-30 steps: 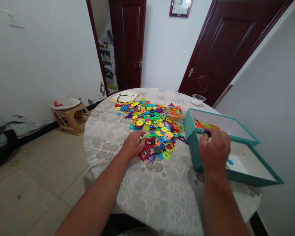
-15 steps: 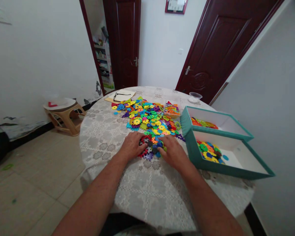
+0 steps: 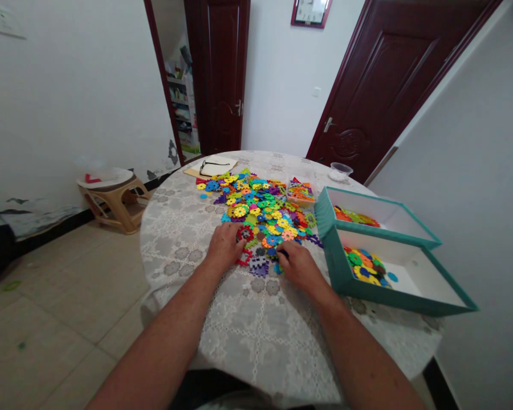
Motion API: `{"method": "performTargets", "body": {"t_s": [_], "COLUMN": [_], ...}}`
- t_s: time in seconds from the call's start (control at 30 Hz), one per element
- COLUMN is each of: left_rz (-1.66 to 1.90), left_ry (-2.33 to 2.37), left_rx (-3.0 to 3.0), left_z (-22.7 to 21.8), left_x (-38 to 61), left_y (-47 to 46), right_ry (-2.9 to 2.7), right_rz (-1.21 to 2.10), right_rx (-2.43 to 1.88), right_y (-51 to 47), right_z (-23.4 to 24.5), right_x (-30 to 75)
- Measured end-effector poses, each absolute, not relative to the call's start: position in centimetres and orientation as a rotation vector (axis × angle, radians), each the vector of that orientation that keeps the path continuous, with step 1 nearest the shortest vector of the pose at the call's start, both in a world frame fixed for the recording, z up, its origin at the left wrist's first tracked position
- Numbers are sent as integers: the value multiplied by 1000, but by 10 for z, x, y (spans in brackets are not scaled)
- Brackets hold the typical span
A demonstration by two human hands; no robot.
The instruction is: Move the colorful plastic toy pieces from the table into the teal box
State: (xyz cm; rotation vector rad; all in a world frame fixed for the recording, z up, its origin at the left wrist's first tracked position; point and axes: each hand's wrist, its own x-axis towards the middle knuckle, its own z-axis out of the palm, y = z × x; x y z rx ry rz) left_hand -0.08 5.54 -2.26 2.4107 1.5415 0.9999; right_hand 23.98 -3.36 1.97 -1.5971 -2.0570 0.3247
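Note:
A heap of colourful plastic snowflake building pieces (image 3: 256,205) spreads over the middle of the table. At its near left edge my left hand (image 3: 226,246) is closed, with thumb and fingers on a red toothed piece (image 3: 245,233). My right hand (image 3: 300,265) is closed in a pinch on a small black disc (image 3: 283,253) at the near right edge of the heap. Between the two hands lie a grey and purple toothed piece (image 3: 259,264) and a dark grey disc (image 3: 260,251).
To the right stands a teal box (image 3: 404,304) with two sections holding more pieces. A clear tub (image 3: 301,200) of pieces sits behind the heap. Eyeglasses (image 3: 214,165) lie on paper at the far left; a clear bowl (image 3: 341,169) stands at the far right.
My hands have moved apart, uncovering more pieces between them. The right hand now has a black disc between its fingers. The left hand has shifted slightly left and up, onto a red piece.

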Motion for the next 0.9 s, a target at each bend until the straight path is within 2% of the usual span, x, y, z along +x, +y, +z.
{"method": "performTargets", "body": {"t_s": [0.2,0.5,0.9], "left_rz": [1086,1161,1162], "left_ry": [1472,1216,1267], "left_rx": [2391,2414,2165], "left_z": [-21,-15,-2], "left_x": [1,3,8], "left_y": [54,49,44], "right_ry": [-1869,-2193,-2195], "right_rz": [355,295,227], "right_rx": [-1601,-1660,-1769], "right_y": [-30,-35,-34], "right_z": [23,15,15], "right_x": [252,229,229]}}
